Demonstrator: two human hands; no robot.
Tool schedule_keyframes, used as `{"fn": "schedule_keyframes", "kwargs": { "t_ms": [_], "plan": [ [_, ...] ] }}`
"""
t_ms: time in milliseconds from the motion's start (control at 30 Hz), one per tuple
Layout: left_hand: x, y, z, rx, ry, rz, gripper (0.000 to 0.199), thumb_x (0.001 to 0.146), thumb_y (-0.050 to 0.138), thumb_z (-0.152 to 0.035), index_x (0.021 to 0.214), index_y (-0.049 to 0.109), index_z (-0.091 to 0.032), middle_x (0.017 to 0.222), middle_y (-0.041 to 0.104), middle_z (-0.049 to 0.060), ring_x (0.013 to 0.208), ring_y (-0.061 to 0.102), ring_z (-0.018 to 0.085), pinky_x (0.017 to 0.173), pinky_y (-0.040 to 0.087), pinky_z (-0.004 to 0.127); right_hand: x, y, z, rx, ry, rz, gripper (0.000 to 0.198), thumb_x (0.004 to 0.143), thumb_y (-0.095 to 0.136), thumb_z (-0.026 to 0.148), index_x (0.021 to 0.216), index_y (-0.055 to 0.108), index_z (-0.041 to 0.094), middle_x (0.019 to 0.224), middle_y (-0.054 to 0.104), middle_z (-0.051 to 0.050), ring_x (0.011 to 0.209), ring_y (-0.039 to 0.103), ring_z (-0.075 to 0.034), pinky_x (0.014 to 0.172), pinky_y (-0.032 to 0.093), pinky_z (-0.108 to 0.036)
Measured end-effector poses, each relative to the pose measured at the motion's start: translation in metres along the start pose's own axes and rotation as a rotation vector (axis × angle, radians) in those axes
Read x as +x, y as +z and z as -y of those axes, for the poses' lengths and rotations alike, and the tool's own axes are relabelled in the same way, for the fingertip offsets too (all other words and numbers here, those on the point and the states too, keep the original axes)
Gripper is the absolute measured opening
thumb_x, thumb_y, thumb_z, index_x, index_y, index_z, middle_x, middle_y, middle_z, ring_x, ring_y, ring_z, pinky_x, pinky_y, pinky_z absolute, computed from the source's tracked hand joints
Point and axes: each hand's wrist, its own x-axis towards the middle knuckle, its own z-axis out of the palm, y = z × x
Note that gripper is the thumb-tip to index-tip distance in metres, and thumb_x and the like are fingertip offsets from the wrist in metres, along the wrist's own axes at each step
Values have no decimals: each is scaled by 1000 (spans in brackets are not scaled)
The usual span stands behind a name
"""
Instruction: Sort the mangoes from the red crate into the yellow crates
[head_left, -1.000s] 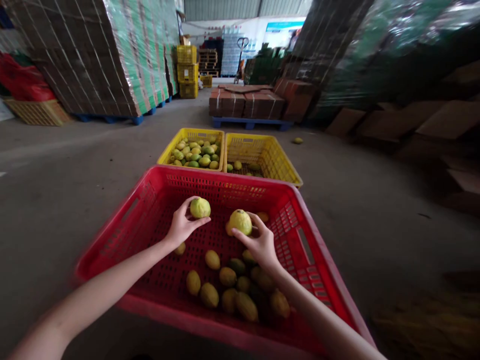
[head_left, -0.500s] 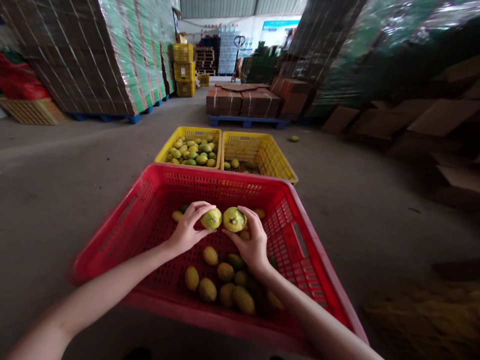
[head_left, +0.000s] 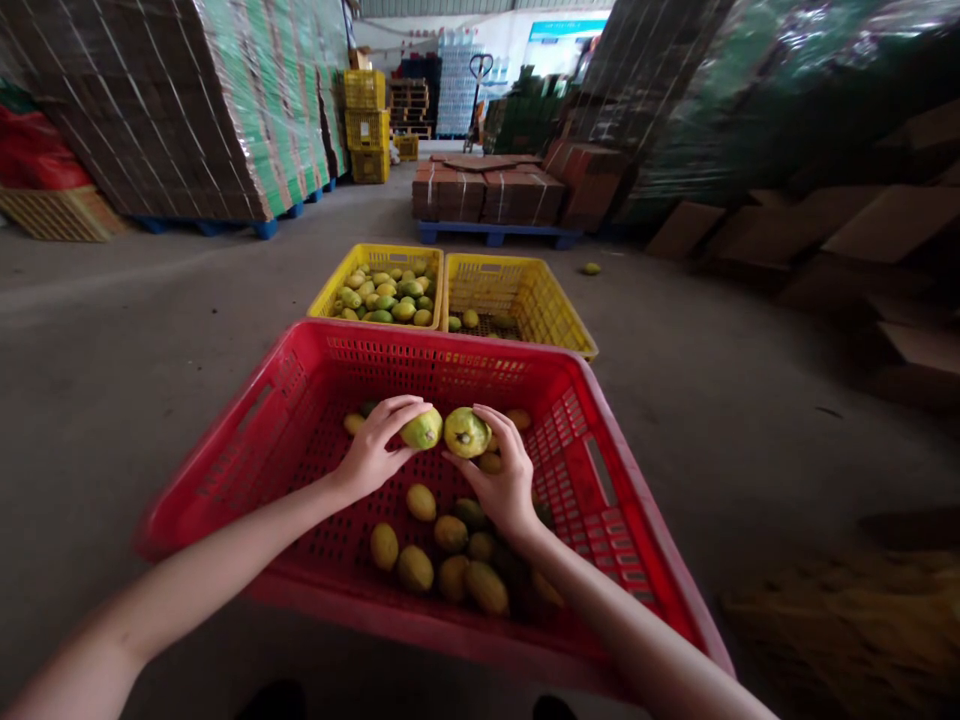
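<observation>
My left hand [head_left: 381,448] is closed round a yellow-green papaya [head_left: 422,429], its thumb below and fingers over the top. Beside it my right hand [head_left: 507,468] grips a second papaya [head_left: 465,434], whose dark stem end faces me. The two fruits are side by side, almost touching, above the inside of a large red crate [head_left: 420,630]. On the crate's slotted floor lie several more papayas [head_left: 415,568], mostly toward the near side. A few others show behind my hands, partly hidden by them.
Beyond the red crate stand two yellow crates: the left one [head_left: 322,300] heaped with papayas, the right one [head_left: 559,310] holding a few. A single papaya [head_left: 592,269] lies on the floor. Farther off are bundled cardboard [head_left: 487,190] on a blue pallet and wrapped stacks [head_left: 172,110].
Both hands keep hold of their papayas and have barely moved; the left thumb has shifted slightly. The whole view has tilted a little downward.
</observation>
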Motion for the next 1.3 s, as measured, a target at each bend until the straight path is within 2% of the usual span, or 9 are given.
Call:
{"fn": "schedule_keyframes", "kwargs": {
  "t_ms": [167, 267, 367, 533, 633, 800, 933, 1067, 1300],
  "plan": [
    [-3, 1, 2, 15, 29, 0, 53, 85, 61, -9, 133, 50, -28, 121, 59, 9, 117, 57, 21, 102, 47, 39, -3, 1, -4, -14, -40, -18, 49, 77, 73, 27, 123, 55, 27, 119, 61, -10, 110, 60, -26, 94, 51, -46],
    [-2, 0, 1, -56, -24, 15, 49, 84, 63, -11, 129, 54, -28, 121, 60, 8, 117, 57, 21, 103, 45, 39, -1, 0, -2, 5, -12, -11, 48, 77, 73, 29, 121, 57, 27, 120, 61, -10, 111, 59, -27, 95, 50, -47],
    [2, 1, 3, -302, -254, 23, 55, 74, 76, -18, 124, 55, -25, 122, 61, 8, 116, 57, 22, 102, 46, 38, 3, -2, 0, 105, 123, -5, 51, 69, 80, 35, 115, 61, 25, 118, 60, -10, 111, 58, -28, 95, 49, -47],
    [5, 4, 10, -860, -825, 97, 58, 59, 86, -24, 111, 61, -19, 112, 67, 7, 105, 63, 23, 96, 47, 37, 10, -3, -6, 563, 628, 123, 57, 60, 84, 44, 108, 61, 23, 100, 69, -5, 94, 65, -25, 84, 53, -40],
    [4, 7, 12, -1067, -1012, 92, 52, 58, 87, -24, 105, 66, -16, 104, 70, 7, 100, 64, 23, 96, 45, 38, 11, -1, -12, 784, 859, 118, 47, 60, 83, 44, 97, 62, 23, 93, 70, -2, 87, 67, -22, 79, 54, -37],
    [4, 6, 15, -1270, -1135, 57, 36, 66, 80, -17, 100, 69, -12, 96, 71, 7, 92, 67, 19, 90, 49, 32, 14, -1, -18, 1045, 1019, 194, 35, 62, 82, 39, 86, 65, 22, 90, 71, -3, 92, 67, -24, 83, 54, -39],
    [6, 3, 17, -1367, -1256, -45, 21, 75, 67, -8, 95, 70, -13, 90, 72, 6, 82, 67, 15, 80, 52, 27, 14, -3, -21, 1133, 1019, 255, 34, 64, 81, 34, 92, 67, 22, 97, 72, -4, 101, 65, -25, 92, 50, -42],
    [5, 6, 17, -1358, -1296, -59, 12, 77, 65, -14, 87, 71, -11, 84, 71, 6, 77, 65, 15, 74, 52, 26, 12, -1, -23, 1166, 1046, 259, 30, 67, 79, 34, 91, 66, 23, 93, 72, -2, 94, 68, -24, 93, 50, -44],
    [0, 13, 15, -1268, -1238, -58, 26, 72, 77, -24, 94, 70, -13, 90, 70, 6, 81, 64, 16, 73, 51, 25, 9, 2, -16, 1062, 1014, 287, 35, 68, 80, 38, 97, 70, 22, 99, 72, -4, 96, 67, -23, 92, 52, -40]
  ]
}}
